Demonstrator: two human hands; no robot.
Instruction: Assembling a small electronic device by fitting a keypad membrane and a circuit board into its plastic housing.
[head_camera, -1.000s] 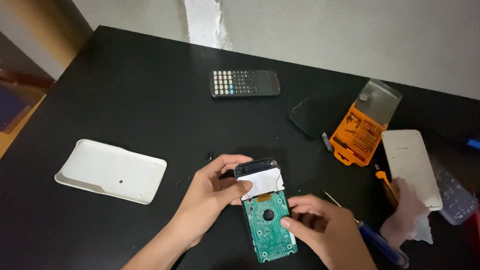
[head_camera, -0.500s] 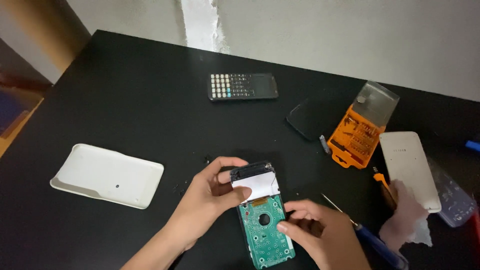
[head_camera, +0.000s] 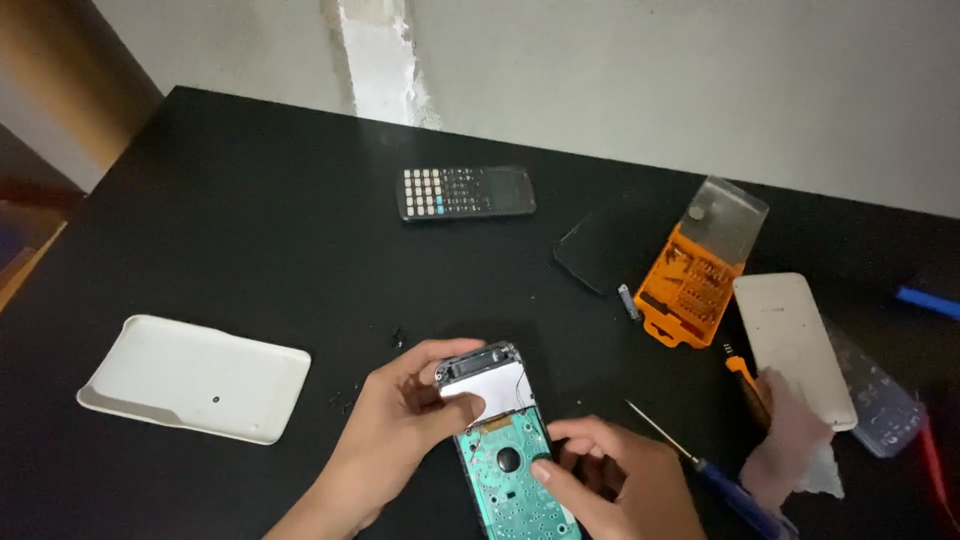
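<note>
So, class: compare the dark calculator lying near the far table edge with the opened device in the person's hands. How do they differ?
The dark keypad calculator is closed, keys up; the opened device with the green circuit board shows its bare board. The calculator lies untouched and crosswise; the opened device lies lengthwise, held by the left hand and right hand. Both are slim rectangles over the black table.

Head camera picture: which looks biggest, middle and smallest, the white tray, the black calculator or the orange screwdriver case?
1. White tray, clearly the largest.
2. Orange screwdriver case and black calculator look about alike; the calculator lies farther from the camera, so I won't rank them.
</note>
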